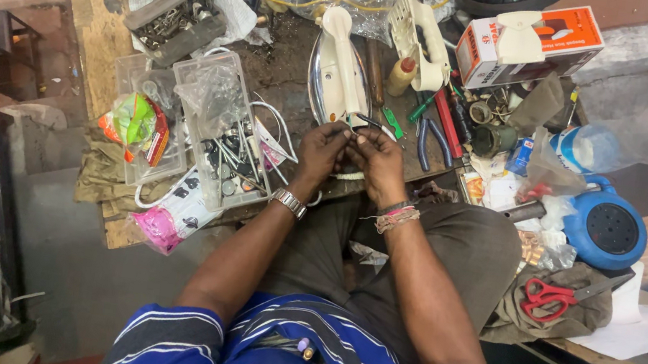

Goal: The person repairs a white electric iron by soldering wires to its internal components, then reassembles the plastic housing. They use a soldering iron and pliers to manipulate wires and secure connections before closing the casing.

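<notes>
White braided cord point(348, 175) pinched between left hand point(320, 149) and right hand point(378, 161), just before clothes iron point(337, 78) on worktop point(288, 76). Cord looks light, limp, flexible; best gripped near end. Pliers point(432, 136) beside iron; clear parts box point(217, 129) at left.

We see the left hand point(320, 149) and right hand point(378, 161) pinched together on a small part beside an iron point(337, 74). Pliers point(431, 138) lie just right; red scissors point(544, 296) farther off.

Soft, even, dimmish light, faint shadows, sharp centre, wide-angle bending at the edges.
</notes>
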